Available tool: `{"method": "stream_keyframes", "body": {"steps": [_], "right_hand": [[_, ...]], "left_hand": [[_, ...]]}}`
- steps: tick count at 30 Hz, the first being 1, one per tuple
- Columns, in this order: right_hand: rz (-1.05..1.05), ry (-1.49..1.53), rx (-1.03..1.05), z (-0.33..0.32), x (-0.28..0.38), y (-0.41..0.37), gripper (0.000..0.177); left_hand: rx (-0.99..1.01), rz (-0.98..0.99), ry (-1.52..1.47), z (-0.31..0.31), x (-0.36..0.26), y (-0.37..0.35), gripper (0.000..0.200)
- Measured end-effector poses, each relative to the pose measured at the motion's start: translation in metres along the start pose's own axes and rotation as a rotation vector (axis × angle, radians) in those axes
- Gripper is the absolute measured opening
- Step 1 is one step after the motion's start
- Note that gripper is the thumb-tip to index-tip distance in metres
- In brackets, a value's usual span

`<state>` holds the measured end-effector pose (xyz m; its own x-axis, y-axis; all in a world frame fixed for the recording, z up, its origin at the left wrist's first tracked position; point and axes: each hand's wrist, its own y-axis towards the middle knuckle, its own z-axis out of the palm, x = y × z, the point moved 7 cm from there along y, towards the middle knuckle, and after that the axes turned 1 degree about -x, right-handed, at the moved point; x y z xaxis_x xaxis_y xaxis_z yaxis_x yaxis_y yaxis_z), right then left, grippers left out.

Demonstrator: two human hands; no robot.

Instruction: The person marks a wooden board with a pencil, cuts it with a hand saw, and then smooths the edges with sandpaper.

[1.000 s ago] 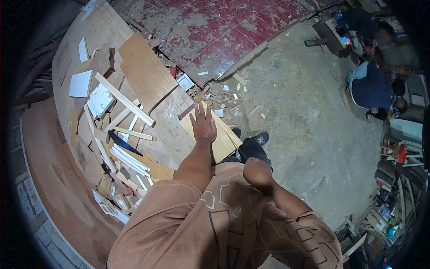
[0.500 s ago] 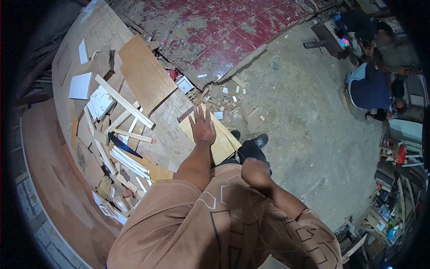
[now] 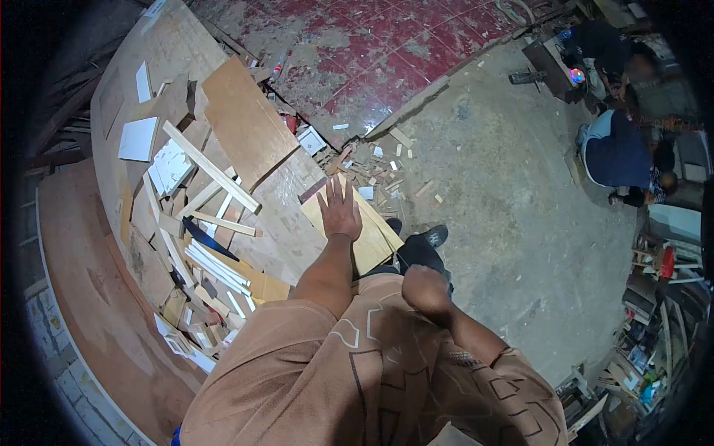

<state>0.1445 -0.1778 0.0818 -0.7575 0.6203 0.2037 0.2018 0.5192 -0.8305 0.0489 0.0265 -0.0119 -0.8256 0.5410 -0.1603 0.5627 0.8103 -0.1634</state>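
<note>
My left hand (image 3: 342,213) lies flat with its fingers spread on a pale wooden board (image 3: 370,256). The board sits at the right edge of a large plywood worktop (image 3: 279,241), its near end close to my body. At the board's right side a narrow strip runs at a slight angle along it. My right hand (image 3: 425,287) is closed in a fist just past the board's near right corner. A thin dark line runs from the board's edge toward this fist; what the fingers hold is hidden.
Wood sticks (image 3: 216,169), white panels (image 3: 138,139), a dark blue curved piece (image 3: 210,239) and a brown plywood sheet (image 3: 249,123) lie on the worktop. Offcuts (image 3: 379,167) litter the concrete floor. Two people (image 3: 621,149) sit low at the right.
The view has shifted slightly, so the worktop and floor appear a little further right. My left hand stays flat on the board and my right fist stays closed.
</note>
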Motion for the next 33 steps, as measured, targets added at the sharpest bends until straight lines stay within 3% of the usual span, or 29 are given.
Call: {"method": "stream_keyframes", "body": {"steps": [3, 5, 8, 10, 12, 16, 18, 22, 25, 28, 33], "right_hand": [[-0.054, -0.023, -0.083, 0.010, 0.015, 0.046, 0.027], [0.013, 0.013, -0.196, 0.025, 0.020, 0.092, 0.026], [0.058, 0.097, -0.283, 0.020, 0.020, 0.102, 0.025], [0.039, 0.084, -0.192, 0.025, 0.007, 0.073, 0.025], [0.042, 0.039, 0.043, 0.009, 0.002, 0.026, 0.028], [0.041, 0.028, -0.052, -0.025, 0.003, -0.016, 0.029], [0.123, 0.026, -0.039, -0.012, 0.006, 0.011, 0.029], [0.067, 0.159, -0.191, 0.017, 0.029, 0.094, 0.026], [0.072, 0.141, -0.289, 0.027, 0.018, 0.094, 0.025], [0.018, 0.110, -0.052, 0.001, 0.006, 0.026, 0.029], [0.027, 0.075, -0.061, -0.006, -0.004, -0.002, 0.027]], "left_hand": [[-0.021, -0.003, 0.001, 0.001, 0.001, 0.001, 0.065], [-0.014, -0.003, -0.003, 0.001, 0.000, 0.000, 0.065], [-0.014, 0.003, -0.007, -0.001, 0.000, 0.001, 0.065], [-0.014, 0.004, -0.002, 0.000, -0.001, -0.001, 0.065], [-0.021, 0.001, 0.000, -0.002, -0.001, 0.000, 0.065], [-0.007, 0.001, 0.006, -0.002, -0.001, 0.000, 0.065], [-0.005, -0.008, 0.010, -0.002, -0.001, 0.003, 0.065], [-0.008, -0.002, -0.009, -0.001, -0.001, 0.000, 0.065], [-0.007, -0.003, -0.004, 0.000, 0.000, 0.001, 0.066], [0.015, -0.011, 0.018, -0.001, -0.001, 0.000, 0.065], [0.049, -0.029, 0.087, 0.003, -0.001, -0.001, 0.065]]}}
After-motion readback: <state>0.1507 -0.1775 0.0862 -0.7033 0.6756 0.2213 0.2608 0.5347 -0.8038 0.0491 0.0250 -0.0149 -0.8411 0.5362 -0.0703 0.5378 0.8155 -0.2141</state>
